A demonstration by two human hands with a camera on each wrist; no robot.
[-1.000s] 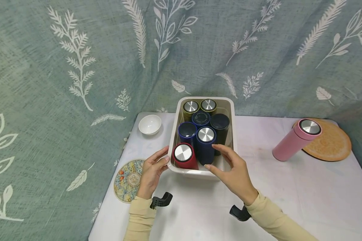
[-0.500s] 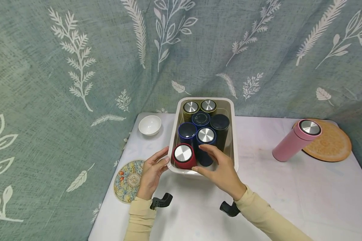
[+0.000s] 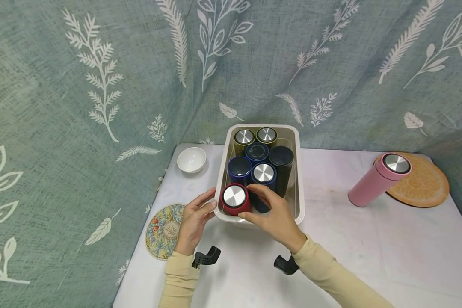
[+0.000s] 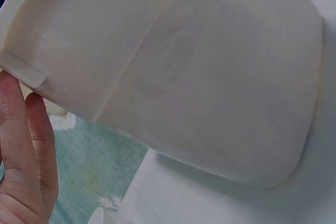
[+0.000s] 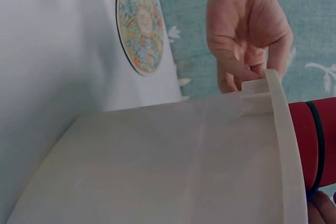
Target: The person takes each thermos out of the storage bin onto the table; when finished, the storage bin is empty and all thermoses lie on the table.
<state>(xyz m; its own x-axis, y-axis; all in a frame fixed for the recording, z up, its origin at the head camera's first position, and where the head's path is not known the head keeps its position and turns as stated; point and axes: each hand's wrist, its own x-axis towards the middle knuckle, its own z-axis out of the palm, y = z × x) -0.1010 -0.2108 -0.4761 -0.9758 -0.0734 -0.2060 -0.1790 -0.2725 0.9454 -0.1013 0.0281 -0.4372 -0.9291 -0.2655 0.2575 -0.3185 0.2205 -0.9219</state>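
A red thermos (image 3: 235, 199) with a silver lid top stands in the front left corner of a beige plastic bin (image 3: 301, 192). My right hand (image 3: 275, 218) reaches in over the front rim and holds this thermos from its right side, thumb in front and fingers behind. In the right wrist view the red thermos (image 5: 304, 135) shows beyond the rim, fingertips (image 5: 321, 209) beside its dark band. My left hand (image 3: 195, 218) grips the bin's front left rim; in the left wrist view its fingers (image 4: 42, 145) lie against the bin wall (image 4: 199, 77).
Several dark blue, black and olive thermoses stand packed in the bin, among them a navy one (image 3: 263, 173). A pink thermos (image 3: 377, 182) stands at right before a round orange mat (image 3: 427, 184). A white bowl (image 3: 191, 160) and a patterned round mat (image 3: 163, 233) are at left.
My right hand has moved left from the navy thermos to the red thermos, and its fingers have come around it. My left hand has stayed on the bin rim.
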